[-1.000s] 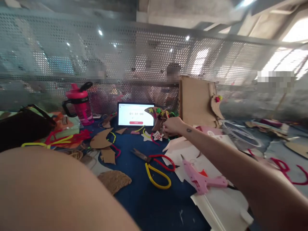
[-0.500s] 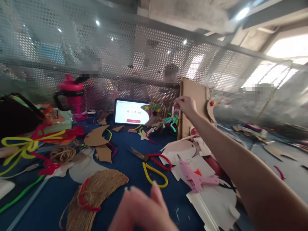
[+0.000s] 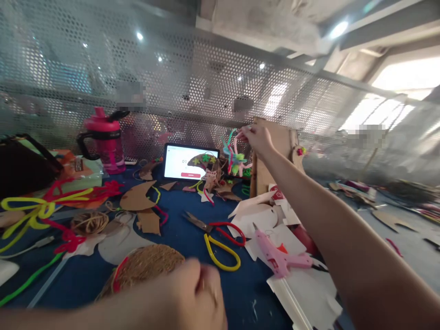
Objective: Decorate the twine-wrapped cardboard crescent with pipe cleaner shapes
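At the back, my right hand [image 3: 256,138] is closed on a bunch of pipe cleaners [image 3: 237,159] in pink, teal and green, holding it up beside the cardboard box [image 3: 275,137]. My left hand [image 3: 194,293] is low in front, blurred, with its fingers curled in; whatever they may hold is hidden. Behind that hand, and partly covered by it, lies a twine-covered crescent [image 3: 154,259] with a red pipe cleaner [image 3: 120,275] around it. A cardboard crescent with flowers [image 3: 202,162] stands before the tablet [image 3: 175,162] and hides part of its screen.
Scissors [image 3: 206,227] with red and yellow handles lie mid-table. A pink glue gun [image 3: 278,256] rests on white paper pieces [image 3: 309,288] at the right. Leftward are a twine ball [image 3: 90,222], yellow pipe cleaners [image 3: 37,208] and a pink bottle [image 3: 105,137]. A perforated metal screen [image 3: 192,82] stands behind.
My right hand has lifted the bunch of pipe cleaners off the table and moved slightly left. My left hand has turned and curled in, now covering part of the twine-covered crescent.
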### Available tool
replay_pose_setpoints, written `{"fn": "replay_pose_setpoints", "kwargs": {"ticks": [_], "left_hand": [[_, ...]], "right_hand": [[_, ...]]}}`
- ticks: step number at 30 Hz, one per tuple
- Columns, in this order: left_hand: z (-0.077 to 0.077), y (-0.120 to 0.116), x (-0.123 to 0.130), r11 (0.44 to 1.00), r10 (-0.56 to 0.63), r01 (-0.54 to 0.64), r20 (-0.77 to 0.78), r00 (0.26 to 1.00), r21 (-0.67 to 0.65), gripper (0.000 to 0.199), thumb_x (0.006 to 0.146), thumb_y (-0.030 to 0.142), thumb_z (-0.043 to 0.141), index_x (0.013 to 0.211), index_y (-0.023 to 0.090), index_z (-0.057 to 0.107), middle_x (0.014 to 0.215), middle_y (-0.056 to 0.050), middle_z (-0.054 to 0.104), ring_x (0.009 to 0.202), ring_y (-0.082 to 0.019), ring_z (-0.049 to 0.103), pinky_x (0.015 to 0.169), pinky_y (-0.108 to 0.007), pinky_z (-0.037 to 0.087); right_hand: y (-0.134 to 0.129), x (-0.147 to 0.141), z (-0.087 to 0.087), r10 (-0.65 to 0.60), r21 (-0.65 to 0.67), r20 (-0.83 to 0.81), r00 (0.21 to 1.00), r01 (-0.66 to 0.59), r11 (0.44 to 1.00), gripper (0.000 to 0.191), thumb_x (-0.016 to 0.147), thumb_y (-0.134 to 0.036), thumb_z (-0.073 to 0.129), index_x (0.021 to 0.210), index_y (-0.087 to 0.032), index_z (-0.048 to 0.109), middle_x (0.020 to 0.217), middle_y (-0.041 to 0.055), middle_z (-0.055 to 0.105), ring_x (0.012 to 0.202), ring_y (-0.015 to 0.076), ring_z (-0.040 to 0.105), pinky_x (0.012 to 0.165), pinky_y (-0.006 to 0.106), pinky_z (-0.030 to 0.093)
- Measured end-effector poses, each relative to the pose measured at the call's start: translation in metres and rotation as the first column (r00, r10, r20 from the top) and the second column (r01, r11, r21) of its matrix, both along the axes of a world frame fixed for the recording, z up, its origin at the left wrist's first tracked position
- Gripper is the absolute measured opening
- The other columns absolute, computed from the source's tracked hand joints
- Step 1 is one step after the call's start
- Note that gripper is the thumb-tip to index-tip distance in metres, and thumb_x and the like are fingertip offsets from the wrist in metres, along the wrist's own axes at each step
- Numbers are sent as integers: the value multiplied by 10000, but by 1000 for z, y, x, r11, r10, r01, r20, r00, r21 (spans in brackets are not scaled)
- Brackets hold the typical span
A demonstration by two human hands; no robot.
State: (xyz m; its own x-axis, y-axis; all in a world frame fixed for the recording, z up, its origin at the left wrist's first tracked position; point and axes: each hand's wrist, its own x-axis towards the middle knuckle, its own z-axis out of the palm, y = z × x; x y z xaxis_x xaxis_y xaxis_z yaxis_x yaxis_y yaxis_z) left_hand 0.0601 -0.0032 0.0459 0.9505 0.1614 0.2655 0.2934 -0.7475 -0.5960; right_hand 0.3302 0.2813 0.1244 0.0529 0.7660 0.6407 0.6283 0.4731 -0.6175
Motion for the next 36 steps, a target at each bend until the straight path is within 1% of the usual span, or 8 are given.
{"fn": "replay_pose_setpoints", "kwargs": {"ticks": [4,9,14,20,25,31,34,36], "left_hand": [[23,72,26,971,48,-60,-56,997,-233,114,677,109,603,758,167,659,673,-61,644,557,-169,555,436,-275,348],[-5,161,95,789,172,-88,81,982,-608,264,702,44,525,897,143,673,910,-124,695,816,-220,640,682,-284,461],[-32,223,171,622,335,-103,144,931,-776,281,711,45,547,925,144,699,927,-108,704,898,-224,636,776,-286,452],[-64,254,213,614,385,-210,57,921,-761,266,845,308,568,1032,125,619,1050,-66,621,936,-209,606,800,-329,494],[-77,262,215,659,376,-250,23,927,-709,186,779,65,552,929,63,663,1081,-208,614,1064,-313,561,833,-406,482],[-57,256,177,797,265,-124,158,951,-591,292,794,90,507,1071,54,593,1083,-214,615,1079,-301,552,909,-390,423],[-44,253,149,811,272,-70,267,925,-581,238,835,144,449,1013,73,589,953,-180,656,926,-272,612,805,-351,445],[-37,251,129,752,334,-18,356,873,-659,201,847,203,444,949,107,590,876,-140,662,824,-245,621,719,-324,445]], "right_hand": [[-10,-3,-19,-124,-72,442,888,173,982,307,870,-346,446,854,-146,678,782,71,701,746,162,636,690,261,476],[-22,4,-37,-183,43,927,327,391,919,339,849,-316,428,863,-128,710,920,161,691,928,265,596,769,338,412],[-20,10,-39,-243,177,962,125,394,902,275,805,-237,465,853,-130,714,890,163,693,1022,284,508,816,366,356],[-4,9,-37,-217,144,963,162,373,917,177,750,-146,541,819,-108,699,869,176,678,1017,313,499,850,417,344],[17,23,-43,-354,182,896,270,504,844,235,821,-258,497,774,-112,675,798,188,644,1041,349,485,905,543,301],[24,34,-63,-346,101,676,650,383,918,421,804,-505,444,877,-181,702,773,151,623,1079,358,481,963,582,270],[20,36,-69,-326,86,694,642,375,923,474,782,-548,437,1009,-217,690,827,129,638,1088,346,503,965,582,285],[16,34,-70,-310,79,808,501,429,900,418,780,-507,464,1001,-240,698,841,121,654,1120,333,501,1005,556,259]]}}
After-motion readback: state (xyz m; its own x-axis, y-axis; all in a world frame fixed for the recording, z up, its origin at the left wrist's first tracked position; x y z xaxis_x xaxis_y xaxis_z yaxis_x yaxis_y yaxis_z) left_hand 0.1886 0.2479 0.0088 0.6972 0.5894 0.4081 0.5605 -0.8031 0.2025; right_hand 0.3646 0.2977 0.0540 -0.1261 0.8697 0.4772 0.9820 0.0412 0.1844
